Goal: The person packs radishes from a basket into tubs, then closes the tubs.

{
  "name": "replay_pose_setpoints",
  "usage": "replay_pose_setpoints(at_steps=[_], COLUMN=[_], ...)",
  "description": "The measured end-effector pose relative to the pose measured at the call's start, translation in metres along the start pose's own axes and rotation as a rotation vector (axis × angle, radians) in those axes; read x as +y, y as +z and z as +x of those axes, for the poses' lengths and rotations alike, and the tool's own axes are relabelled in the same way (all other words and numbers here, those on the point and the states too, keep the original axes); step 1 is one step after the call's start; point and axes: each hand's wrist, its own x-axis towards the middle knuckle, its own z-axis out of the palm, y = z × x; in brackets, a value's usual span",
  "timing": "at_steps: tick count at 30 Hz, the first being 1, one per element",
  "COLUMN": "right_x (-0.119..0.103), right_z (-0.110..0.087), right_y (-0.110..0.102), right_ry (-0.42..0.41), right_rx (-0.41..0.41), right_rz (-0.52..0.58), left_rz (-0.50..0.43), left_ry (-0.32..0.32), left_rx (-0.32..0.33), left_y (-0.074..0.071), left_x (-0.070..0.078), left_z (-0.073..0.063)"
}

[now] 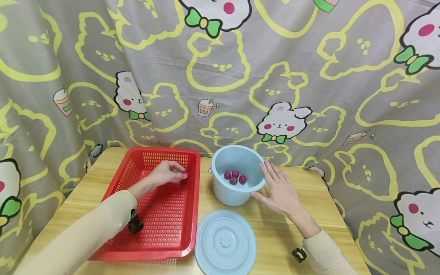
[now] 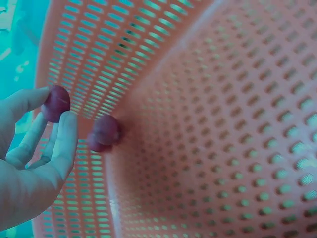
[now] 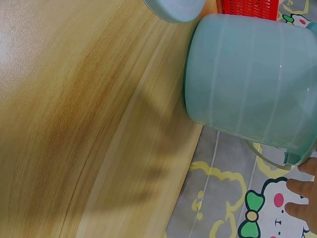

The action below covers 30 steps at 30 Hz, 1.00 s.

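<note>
Head view: L hand is over the far R portion of the red basket, pinching one dark red fruit btw. thumb and fingertips. L wrist view confirms the grip: fruit is clear of the basket floor, near the perforated wall. Two more fruits sit close together in the basket corner, just beyond L hand, one partly behind the other.

R hand is at the R side of the blue bucket, fingers extended and spread, thumb apart, touching at the rim; no fruit in it. Hands are well apart, bucket rim and basket edge btw. them.

Bucket stands upright, uncovered, just R of basket. Contents: 4 visible fruits, grouped on the bottom. R wrist view: bucket handle hangs along the outer wall, near the R fingers.

Blue lid lies flat on the wood-grain table, nearer the person than the bucket, beside basket's R edge. Both arms: pale sleeves, w/ a black device at each wrist. Bkgd.: grey curtain w/ yellow outlines and white cartoon animals.
</note>
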Motion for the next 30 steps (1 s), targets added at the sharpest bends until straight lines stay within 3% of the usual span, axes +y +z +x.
replay_pose_setpoints(at_steps=[9,16,24,30], right_x=[0.000,0.000,0.001,0.001], right_z=[0.001,0.001,0.001,0.000], right_y=[0.000,0.000,0.001,0.002], right_ry=[0.002,0.003,-0.002,-0.007], right_rx=[-0.003,0.001,0.012,0.018], right_rz=[0.001,0.000,-0.006,-0.006], left_rz=[0.052,0.070,0.053,0.059], left_ry=[0.042,0.049,0.117,0.155], left_rx=[0.047,0.036,0.041,0.021], left_y=[0.003,0.008,0.013,0.025], left_x=[0.029,0.052,0.081,0.099], left_z=[0.001,-0.002,-0.002,-0.003])
